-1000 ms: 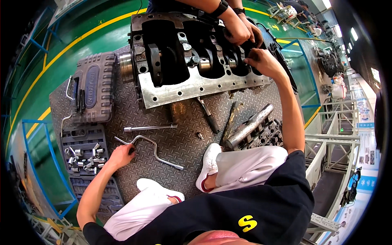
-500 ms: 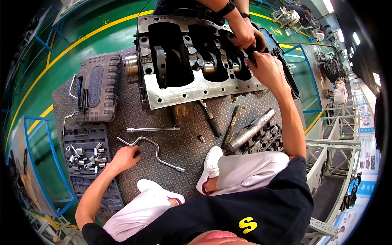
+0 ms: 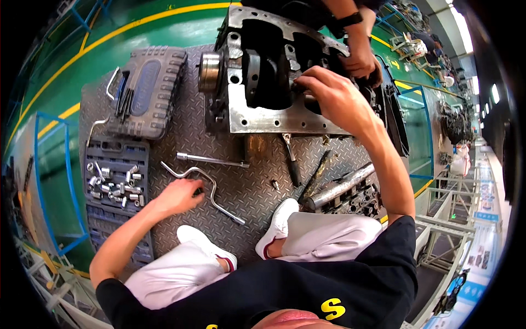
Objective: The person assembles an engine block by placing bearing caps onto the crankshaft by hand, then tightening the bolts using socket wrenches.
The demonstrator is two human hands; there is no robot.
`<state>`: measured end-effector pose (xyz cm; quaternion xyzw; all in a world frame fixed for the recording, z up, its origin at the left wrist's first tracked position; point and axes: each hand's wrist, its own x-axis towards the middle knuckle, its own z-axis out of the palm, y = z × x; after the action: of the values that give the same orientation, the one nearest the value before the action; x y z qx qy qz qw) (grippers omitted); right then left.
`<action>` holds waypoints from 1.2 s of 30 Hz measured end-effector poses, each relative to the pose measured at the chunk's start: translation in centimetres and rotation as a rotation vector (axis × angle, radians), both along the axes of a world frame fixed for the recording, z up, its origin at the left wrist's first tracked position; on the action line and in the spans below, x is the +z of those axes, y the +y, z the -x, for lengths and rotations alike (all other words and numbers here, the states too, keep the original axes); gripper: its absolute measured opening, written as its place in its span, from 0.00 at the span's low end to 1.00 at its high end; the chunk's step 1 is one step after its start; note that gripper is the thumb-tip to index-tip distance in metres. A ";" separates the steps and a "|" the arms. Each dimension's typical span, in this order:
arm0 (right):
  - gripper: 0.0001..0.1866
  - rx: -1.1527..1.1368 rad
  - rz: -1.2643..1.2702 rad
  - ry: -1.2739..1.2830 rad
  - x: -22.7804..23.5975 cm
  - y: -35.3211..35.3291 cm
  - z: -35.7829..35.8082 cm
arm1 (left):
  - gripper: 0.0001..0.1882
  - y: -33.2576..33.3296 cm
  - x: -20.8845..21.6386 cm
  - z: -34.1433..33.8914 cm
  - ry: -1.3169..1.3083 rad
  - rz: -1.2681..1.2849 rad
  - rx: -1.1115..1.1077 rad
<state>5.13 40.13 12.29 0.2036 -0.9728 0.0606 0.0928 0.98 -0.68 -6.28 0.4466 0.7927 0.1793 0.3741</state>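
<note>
My left hand (image 3: 179, 196) is curled above the metal plate floor, closed on a small dark piece (image 3: 198, 192) whose kind I cannot make out. Beside it lies a bent chrome speed brace (image 3: 212, 193). My right hand (image 3: 335, 101) reaches over the engine block (image 3: 257, 120). Its fingers bend down by a middle bearing cap (image 3: 290, 56), and whatever their tips pinch is hidden. The crankshaft's end (image 3: 209, 72) sticks out at the block's left side. Across the block, a co-worker's hand (image 3: 361, 63) reaches in at the right end.
A closed grey tool case (image 3: 150, 88) and an open socket tray (image 3: 123, 151) with loose sockets stand at left. A long socket bar (image 3: 213, 160), a black-handled tool (image 3: 293, 164), a small metal fitting (image 3: 275, 185) and a thick metal shaft (image 3: 339, 189) lie before the block.
My right hand has moved left along the block, away from the co-worker's hands, to a middle bearing cap. My left hand stays closed near the speed brace. The view has shifted.
</note>
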 end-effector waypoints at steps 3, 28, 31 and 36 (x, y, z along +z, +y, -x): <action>0.20 0.076 -0.116 -0.001 0.4 0.7 1.1 | 0.15 0.1 0.5 0.6 0.032 0.031 -0.012; 0.15 0.330 -0.486 -0.123 1.4 1.4 4.6 | 0.19 -1.5 -2.3 0.1 0.020 0.037 -0.040; 0.13 0.281 -0.434 -0.174 1.3 1.0 4.7 | 0.19 -1.7 -2.8 0.2 0.028 0.018 -0.028; 0.26 -0.422 -0.216 -0.337 0.1 -2.1 2.7 | 0.19 -1.4 -2.0 0.5 0.027 0.031 -0.034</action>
<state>2.45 38.02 12.39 -0.0077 -0.9961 -0.0310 -0.0819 0.46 -2.11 -8.32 0.4567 0.7925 0.1545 0.3734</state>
